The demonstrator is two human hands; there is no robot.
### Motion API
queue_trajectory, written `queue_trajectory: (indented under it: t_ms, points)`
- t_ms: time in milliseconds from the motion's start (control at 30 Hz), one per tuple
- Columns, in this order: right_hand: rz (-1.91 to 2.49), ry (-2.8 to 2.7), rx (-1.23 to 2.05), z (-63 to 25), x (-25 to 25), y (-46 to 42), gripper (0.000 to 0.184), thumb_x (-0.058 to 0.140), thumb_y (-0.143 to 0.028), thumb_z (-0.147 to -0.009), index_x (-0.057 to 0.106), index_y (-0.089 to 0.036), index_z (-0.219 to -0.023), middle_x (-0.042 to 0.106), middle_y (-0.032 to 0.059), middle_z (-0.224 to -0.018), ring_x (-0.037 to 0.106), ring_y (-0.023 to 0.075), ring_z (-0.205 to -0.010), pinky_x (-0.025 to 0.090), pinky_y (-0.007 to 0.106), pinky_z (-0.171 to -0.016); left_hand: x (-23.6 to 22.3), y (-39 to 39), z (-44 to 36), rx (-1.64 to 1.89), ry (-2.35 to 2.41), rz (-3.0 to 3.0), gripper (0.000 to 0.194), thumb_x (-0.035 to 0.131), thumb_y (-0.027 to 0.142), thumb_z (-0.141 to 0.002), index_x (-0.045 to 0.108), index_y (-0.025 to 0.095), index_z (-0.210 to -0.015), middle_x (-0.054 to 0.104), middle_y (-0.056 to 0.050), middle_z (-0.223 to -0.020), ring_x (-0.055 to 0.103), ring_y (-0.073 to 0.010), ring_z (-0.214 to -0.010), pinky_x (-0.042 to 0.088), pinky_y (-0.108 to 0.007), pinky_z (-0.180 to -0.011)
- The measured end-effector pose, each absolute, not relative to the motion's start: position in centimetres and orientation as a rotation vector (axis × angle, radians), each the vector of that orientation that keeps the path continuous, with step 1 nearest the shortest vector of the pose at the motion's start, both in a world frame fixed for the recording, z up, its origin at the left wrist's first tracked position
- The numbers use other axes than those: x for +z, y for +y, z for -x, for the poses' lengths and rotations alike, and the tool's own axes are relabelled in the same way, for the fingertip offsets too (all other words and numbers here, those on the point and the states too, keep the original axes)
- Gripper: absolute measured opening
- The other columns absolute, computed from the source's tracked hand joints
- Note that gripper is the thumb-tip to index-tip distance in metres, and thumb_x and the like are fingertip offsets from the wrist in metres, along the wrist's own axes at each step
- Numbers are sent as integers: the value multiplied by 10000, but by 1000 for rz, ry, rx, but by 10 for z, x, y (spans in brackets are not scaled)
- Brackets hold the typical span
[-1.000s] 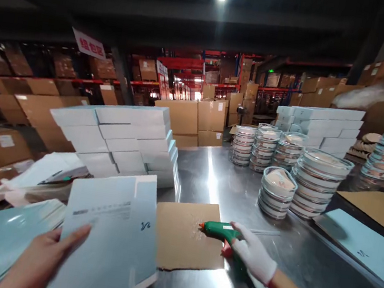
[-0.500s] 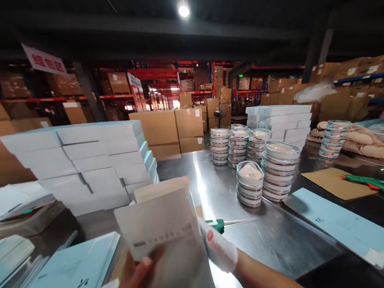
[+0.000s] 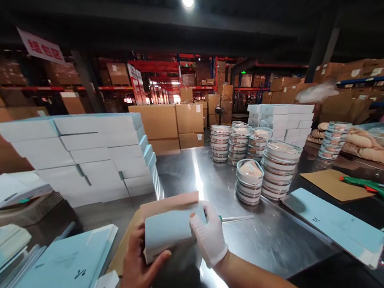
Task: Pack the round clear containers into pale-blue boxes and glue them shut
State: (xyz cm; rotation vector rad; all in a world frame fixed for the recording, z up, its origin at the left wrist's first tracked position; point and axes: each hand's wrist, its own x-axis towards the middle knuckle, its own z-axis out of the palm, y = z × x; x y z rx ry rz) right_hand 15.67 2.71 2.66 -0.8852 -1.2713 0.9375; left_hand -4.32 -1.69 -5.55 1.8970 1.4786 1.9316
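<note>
Between my two hands is a pale blue paperboard carton (image 3: 170, 230), its light face toward me and its lower part dark and blurred. My bare left hand (image 3: 139, 266) grips the near left edge, thumb in front. My right hand (image 3: 210, 236), in a white glove, is closed on the right end with the thumb over the top. Just behind the carton shows a brown cardboard piece (image 3: 127, 238) on the metal table (image 3: 191, 168). A metal rod with a green end (image 3: 236, 219) lies just beyond my right hand, partly hidden by it.
White cartons (image 3: 79, 151) are stacked at left. Flat blue cartons (image 3: 68, 260) lie near front left. Stacks of round clear-lidded containers (image 3: 278, 171) stand ahead. At right are a blue flat carton (image 3: 334, 225) and a green glue gun (image 3: 369, 186) on a cardboard sheet (image 3: 333, 184).
The carton was a large upright panel with printed marks facing me; now it is turned and looks shorter, its blue face showing. My gloved hand has come round onto its right end.
</note>
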Motion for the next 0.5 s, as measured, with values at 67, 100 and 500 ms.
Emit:
queue_trajectory:
  t_ms: [67,100,500]
  points:
    - [870,-1263,904,-149,25,29,380,651,-282,-805,666,-222,-1180,777,33,-1020,718,218,-897,596,363,-854,-60,-20,46,1975,1457,-1852,711,762,512,-914,492,244,-1514,559,-162,-1530,552,-363,-1443,514,-518,-1173]
    - [826,-1265,903,-145,25,29,442,629,-239,-787,646,-225,-1229,781,37,-1074,723,210,-923,596,355,-874,-63,-21,48,1965,1460,-1855,686,761,501,-920,502,257,-1506,549,-148,-1536,503,-362,-1491,471,-525,-1218]
    - [1052,-1657,899,-189,12,60,467,550,-498,-971,682,-208,-1312,732,156,-1324,667,317,-1247,504,483,-1109,-45,-25,55,1993,1509,-1737,530,816,637,-847,734,241,-1189,729,-114,-1201,624,-369,-1328,501,-510,-1127]
